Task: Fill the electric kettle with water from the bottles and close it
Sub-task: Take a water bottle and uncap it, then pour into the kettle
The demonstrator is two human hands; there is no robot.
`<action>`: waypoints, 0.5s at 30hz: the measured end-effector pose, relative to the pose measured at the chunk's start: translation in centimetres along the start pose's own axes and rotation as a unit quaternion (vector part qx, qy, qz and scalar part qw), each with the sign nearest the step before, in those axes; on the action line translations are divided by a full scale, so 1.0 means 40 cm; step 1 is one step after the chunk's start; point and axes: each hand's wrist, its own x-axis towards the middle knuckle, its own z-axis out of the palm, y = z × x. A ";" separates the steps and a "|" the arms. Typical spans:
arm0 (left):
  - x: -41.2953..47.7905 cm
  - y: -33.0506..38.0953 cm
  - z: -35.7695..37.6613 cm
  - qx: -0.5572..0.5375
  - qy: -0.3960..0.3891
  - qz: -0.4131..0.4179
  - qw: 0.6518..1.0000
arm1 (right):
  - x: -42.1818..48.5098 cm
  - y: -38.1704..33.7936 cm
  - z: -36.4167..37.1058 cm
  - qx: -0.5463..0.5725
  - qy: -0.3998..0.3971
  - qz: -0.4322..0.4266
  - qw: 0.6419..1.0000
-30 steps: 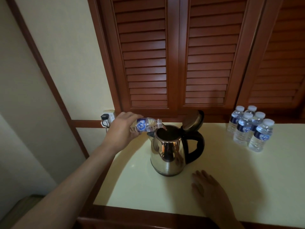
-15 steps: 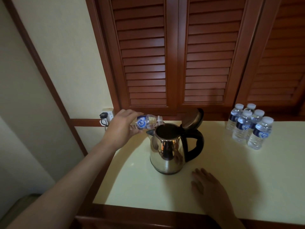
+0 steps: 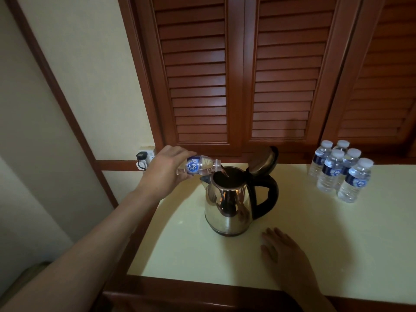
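Observation:
A steel electric kettle (image 3: 227, 206) with a black handle stands on the cream counter (image 3: 326, 233), its lid (image 3: 263, 159) hinged up. My left hand (image 3: 164, 172) grips a small water bottle (image 3: 200, 166) with a blue label, tipped nearly level, its mouth over the kettle's opening with water running in. My right hand (image 3: 286, 253) rests flat on the counter in front of the kettle, to its right, fingers straight.
Several capped water bottles (image 3: 340, 171) stand grouped at the counter's back right. A wall socket with a black plug (image 3: 144, 157) is behind my left hand. Louvred wooden doors (image 3: 236, 70) rise behind the counter, whose wooden front edge (image 3: 202, 291) is near me.
The bottle stays tipped over the kettle's mouth in my left hand. The view has shifted slightly. My right hand has not moved.

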 end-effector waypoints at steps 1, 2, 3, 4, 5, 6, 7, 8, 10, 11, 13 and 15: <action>0.001 0.000 0.001 0.002 -0.001 0.002 1.000 | 0.000 0.000 -0.001 0.000 -0.005 0.003 1.000; 0.001 0.000 0.002 0.003 -0.001 0.004 1.000 | 0.001 0.001 0.000 0.003 -0.005 0.004 1.000; 0.002 -0.001 0.003 0.004 -0.002 0.006 1.000 | 0.001 0.003 0.002 0.008 -0.002 0.004 1.000; 0.003 -0.001 0.004 0.006 -0.002 0.008 1.000 | 0.002 0.004 0.004 0.010 -0.001 0.004 1.000; 0.003 -0.002 0.005 0.007 -0.003 0.010 1.000 | 0.003 0.005 0.005 0.010 -0.003 0.005 1.000; 0.004 -0.001 0.005 0.008 -0.004 0.013 1.000 | 0.004 0.008 0.007 0.007 -0.004 0.003 1.000; 0.005 -0.001 0.006 0.009 -0.003 0.016 1.000 | 0.005 0.010 0.009 0.004 -0.010 0.003 1.000; 0.006 0.000 0.005 0.009 -0.003 0.018 1.000 | 0.006 0.011 0.010 0.003 -0.015 0.004 1.000; 0.007 0.003 0.003 0.013 0.000 0.020 1.000 | 0.006 0.013 0.012 -0.002 -0.020 0.007 1.000; 0.008 0.006 0.001 0.015 0.001 0.022 1.000 | 0.006 0.013 0.013 -0.003 -0.019 0.009 1.000; 0.011 0.008 -0.004 0.018 0.002 0.025 1.000 | 0.005 0.011 0.012 0.001 -0.018 0.012 1.000; 0.015 0.011 -0.008 0.021 0.003 0.027 0.999 | 0.006 0.011 0.009 0.007 -0.023 0.013 1.000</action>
